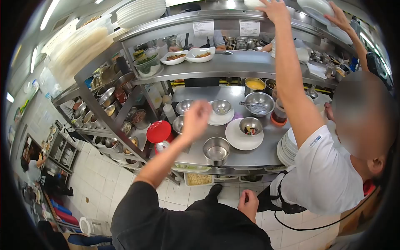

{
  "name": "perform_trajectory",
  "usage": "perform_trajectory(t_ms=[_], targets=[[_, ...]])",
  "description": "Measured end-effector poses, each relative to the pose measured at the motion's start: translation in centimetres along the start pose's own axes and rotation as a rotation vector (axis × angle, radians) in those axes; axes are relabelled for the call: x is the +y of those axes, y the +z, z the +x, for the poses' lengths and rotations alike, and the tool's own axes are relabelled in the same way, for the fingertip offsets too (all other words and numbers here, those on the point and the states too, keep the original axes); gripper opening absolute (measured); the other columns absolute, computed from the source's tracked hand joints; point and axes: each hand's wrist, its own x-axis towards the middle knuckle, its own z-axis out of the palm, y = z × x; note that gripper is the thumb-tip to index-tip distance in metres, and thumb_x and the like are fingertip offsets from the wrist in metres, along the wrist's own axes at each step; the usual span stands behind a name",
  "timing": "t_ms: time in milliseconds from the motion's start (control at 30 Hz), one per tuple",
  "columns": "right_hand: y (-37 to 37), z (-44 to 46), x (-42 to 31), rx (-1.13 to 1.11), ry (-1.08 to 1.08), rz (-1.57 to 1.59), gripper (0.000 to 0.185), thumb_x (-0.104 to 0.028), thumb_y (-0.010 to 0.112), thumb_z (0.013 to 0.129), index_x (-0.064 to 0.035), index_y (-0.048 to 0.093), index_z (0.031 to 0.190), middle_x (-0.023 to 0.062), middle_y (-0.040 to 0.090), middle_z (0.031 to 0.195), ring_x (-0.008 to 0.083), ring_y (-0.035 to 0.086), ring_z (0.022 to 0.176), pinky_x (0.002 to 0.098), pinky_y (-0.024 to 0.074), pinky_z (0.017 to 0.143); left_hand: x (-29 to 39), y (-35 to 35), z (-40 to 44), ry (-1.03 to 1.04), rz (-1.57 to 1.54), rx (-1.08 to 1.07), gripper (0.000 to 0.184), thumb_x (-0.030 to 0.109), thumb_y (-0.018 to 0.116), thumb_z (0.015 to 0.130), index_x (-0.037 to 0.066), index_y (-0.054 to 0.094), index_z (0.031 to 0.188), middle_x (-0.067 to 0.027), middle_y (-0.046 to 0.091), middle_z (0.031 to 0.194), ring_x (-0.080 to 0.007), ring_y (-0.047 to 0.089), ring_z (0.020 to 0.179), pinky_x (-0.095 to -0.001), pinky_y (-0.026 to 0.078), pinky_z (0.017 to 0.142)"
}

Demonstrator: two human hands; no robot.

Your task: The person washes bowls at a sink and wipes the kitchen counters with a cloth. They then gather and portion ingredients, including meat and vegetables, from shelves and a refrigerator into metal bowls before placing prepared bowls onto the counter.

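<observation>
My left hand (196,118) is raised over the steel table, its fingers smeared by motion. It passes in front of small steel bowls, one of them a bowl (183,106) just behind it. My right hand (248,204) hangs low near my body, its fingers curled closed with nothing showing in them. Below and right of my left hand stands an empty steel pot (216,151). A white plate (238,142) carries a steel bowl (251,126) with colourful food pieces. Another steel bowl (221,107) rests on a second white plate (220,120).
Beside me on the right, a co-worker in a white shirt (321,166) reaches up to the top shelf and holds a white plate (315,9). A red-topped scale (159,133), a large mixing bowl (259,109) and stacked plates (285,151) occupy the table. Two food dishes (200,54) sit above.
</observation>
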Motion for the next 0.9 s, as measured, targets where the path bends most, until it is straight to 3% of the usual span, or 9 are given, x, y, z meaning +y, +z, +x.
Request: perform_trajectory(t_ms=[33, 133, 167, 233, 333, 433, 700, 767, 900], targets=[[0.1, 0.8, -1.0, -0.001, -0.002, -0.001, 0.008, -0.005, 0.063, 0.090, 0.0003, 0.064, 0.095, 0.0158, 0.065, 0.087, 0.0298, 0.064, 0.075, 0.0372, 0.0500, 0.067, -0.2, -1.4, 4.1, 0.144, -0.148, 0.117, 0.010, 0.009, 0.062, 0.095, 0.001, 0.066, 0.099, -0.0018, 0.065, 0.085, -0.0082, 0.059, 0.073, -0.0250, 0.049, 0.065], [0.1, 3.1, -5.4, 0.018, -0.131, 0.133, 0.007, -0.004, 0.064, 0.087, -0.0009, 0.063, 0.094, 0.0138, 0.062, 0.082, 0.0340, 0.060, 0.078, 0.0422, 0.0467, 0.072, 3.3, -6.5, 15.8, 0.524, 0.110, 0.399, 0.020, 0.013, 0.068, 0.092, 0.001, 0.068, 0.108, -0.0103, 0.071, 0.093, -0.0140, 0.065, 0.076, -0.0291, 0.052, 0.069], [0.3, 3.8, -6.4, 0.021, -0.131, 0.130, 0.007, -0.004, 0.064, 0.087, -0.0009, 0.063, 0.094, 0.0138, 0.062, 0.082, 0.0340, 0.060, 0.078, 0.0422, 0.0467, 0.072, 5.1, -8.8, 18.7, 0.406, 0.364, 0.374, 0.028, 0.022, 0.071, 0.090, 0.003, 0.067, 0.111, -0.0134, 0.071, 0.103, -0.0224, 0.069, 0.093, -0.0353, 0.053, 0.084], [0.8, 4.7, -7.9, -0.027, -0.254, 0.173, 0.009, -0.003, 0.064, 0.087, -0.0013, 0.064, 0.095, 0.0137, 0.063, 0.083, 0.0342, 0.060, 0.080, 0.0420, 0.0468, 0.073, 5.7, -11.2, 25.2, 0.774, 0.649, 0.534, 0.047, 0.038, 0.073, 0.087, 0.008, 0.065, 0.123, -0.0155, 0.067, 0.119, -0.0298, 0.062, 0.115, -0.0420, 0.045, 0.102], [2.3, 5.4, -7.8, -0.049, -0.311, 0.140, 0.009, -0.002, 0.064, 0.086, -0.0017, 0.064, 0.095, 0.0143, 0.064, 0.086, 0.0350, 0.061, 0.082, 0.0424, 0.0470, 0.075, 6.6, -12.8, 29.5, 0.808, 0.817, 0.352, 0.064, 0.051, 0.070, 0.084, 0.012, 0.060, 0.133, -0.0146, 0.062, 0.132, -0.0332, 0.052, 0.127, -0.0445, 0.034, 0.112], [3.8, 5.0, -6.2, -0.087, -0.317, 0.136, 0.010, -0.002, 0.064, 0.085, -0.0015, 0.064, 0.095, 0.0150, 0.064, 0.087, 0.0363, 0.060, 0.083, 0.0431, 0.0474, 0.075, 5.2, -12.4, 31.6, 0.700, 0.846, 0.138, 0.074, 0.059, 0.070, 0.080, 0.014, 0.058, 0.138, -0.0144, 0.061, 0.135, -0.0332, 0.053, 0.127, -0.0451, 0.034, 0.112], [7.3, 2.2, -1.8, -0.181, -0.314, 0.098, 0.012, -0.003, 0.065, 0.084, -0.0015, 0.064, 0.096, 0.0172, 0.065, 0.088, 0.0391, 0.061, 0.084, 0.0457, 0.0486, 0.076, 5.7, -10.7, 30.1, 0.725, 0.813, 0.244, 0.073, 0.063, 0.071, 0.078, 0.016, 0.061, 0.134, -0.0111, 0.065, 0.122, -0.0304, 0.055, 0.119, -0.0453, 0.028, 0.112], [7.4, 2.1, -1.6, -0.261, -0.295, 0.069, 0.010, -0.004, 0.065, 0.084, -0.0011, 0.064, 0.094, 0.0176, 0.065, 0.088, 0.0396, 0.061, 0.084, 0.0463, 0.0489, 0.076, 6.7, -10.2, 29.2, 0.771, 0.754, 0.380, 0.055, 0.040, 0.080, 0.073, 0.012, 0.064, 0.118, -0.0113, 0.064, 0.110, -0.0285, 0.058, 0.108, -0.0443, 0.042, 0.097], [8.0, 1.6, -0.8, -0.350, -0.309, 0.070, 0.009, -0.006, 0.064, 0.085, -0.0007, 0.064, 0.093, 0.0182, 0.065, 0.086, 0.0401, 0.061, 0.084, 0.0475, 0.0490, 0.076, 6.8, -10.2, 28.9, 0.673, 0.688, 0.301, 0.059, 0.048, 0.077, 0.074, 0.013, 0.063, 0.119, -0.0099, 0.062, 0.110, -0.0323, 0.053, 0.113, -0.0462, 0.034, 0.104]])
